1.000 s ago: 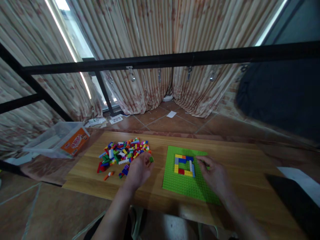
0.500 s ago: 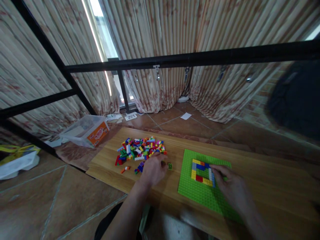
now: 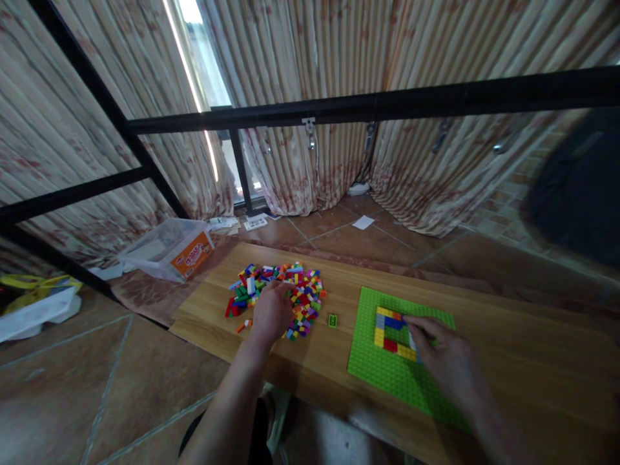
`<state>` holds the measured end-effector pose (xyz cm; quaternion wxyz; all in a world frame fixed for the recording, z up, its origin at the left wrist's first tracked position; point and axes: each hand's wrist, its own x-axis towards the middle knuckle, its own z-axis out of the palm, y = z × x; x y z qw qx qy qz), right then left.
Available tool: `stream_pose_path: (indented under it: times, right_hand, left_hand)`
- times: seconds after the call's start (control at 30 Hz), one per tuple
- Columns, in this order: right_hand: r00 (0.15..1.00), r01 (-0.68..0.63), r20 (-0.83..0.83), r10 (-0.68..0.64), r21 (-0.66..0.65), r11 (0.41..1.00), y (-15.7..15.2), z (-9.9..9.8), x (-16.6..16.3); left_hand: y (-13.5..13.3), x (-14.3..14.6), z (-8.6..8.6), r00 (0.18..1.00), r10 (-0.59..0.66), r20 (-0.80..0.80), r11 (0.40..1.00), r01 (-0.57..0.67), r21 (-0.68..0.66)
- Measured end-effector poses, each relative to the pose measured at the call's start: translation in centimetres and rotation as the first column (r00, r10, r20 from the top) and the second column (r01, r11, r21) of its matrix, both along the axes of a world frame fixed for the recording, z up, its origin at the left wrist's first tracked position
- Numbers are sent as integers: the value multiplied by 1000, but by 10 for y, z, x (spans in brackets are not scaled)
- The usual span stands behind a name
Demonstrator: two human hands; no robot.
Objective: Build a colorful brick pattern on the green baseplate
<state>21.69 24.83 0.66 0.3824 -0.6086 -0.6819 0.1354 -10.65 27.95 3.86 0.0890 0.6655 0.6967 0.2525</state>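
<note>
Curtains [image 3: 295, 58] hang beyond the wooden table [image 3: 343, 294]. I reckon the left hand [image 3: 272, 313], over the brick pile [image 3: 306, 300] left of centre, could scatter pieces by sweeping; its grip I can't tell. The right hand [image 3: 443, 349], fingers bunched at the brick outline [image 3: 390, 345] on the green board [image 3: 387, 378], lower right, could loosen it by pressing unevenly; whether it's clamped on a piece is hidden.
</note>
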Motion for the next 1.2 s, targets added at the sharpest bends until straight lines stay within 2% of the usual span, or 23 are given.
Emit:
stream_pose_path:
  times: [0.13,0.27,0.5,0.7,0.87,1.03,1.2]
  right_hand:
    - [1000,-24,-3,24,13,1000,0,-2,-5]
    - [999,-46,0,46,13,999,0,-4,-10]
    - [997,-72,11,72,3,997,0,-4,-13]
    - [997,-73,19,73,14,997,1,-7,-13]
    - [997,-73,12,73,30,997,1,-8,-14]
    - [998,-70,10,69,17,997,1,-7,-15]
    - [997,-81,15,80,22,996,1,-6,-14]
  left_hand:
    - [-1,11,0,985,-172,2,985,172,29]
    - [-2,26,-5,956,-275,-103,960,279,24]
    - [-4,33,-12,950,-278,-142,958,284,26]
    - [-4,33,-10,956,-266,-120,962,271,25]
    - [-4,35,-8,945,-312,-103,948,316,34]
    - [0,33,-2,970,-233,-73,972,235,27]
    - [5,26,5,997,-30,-71,999,32,27]
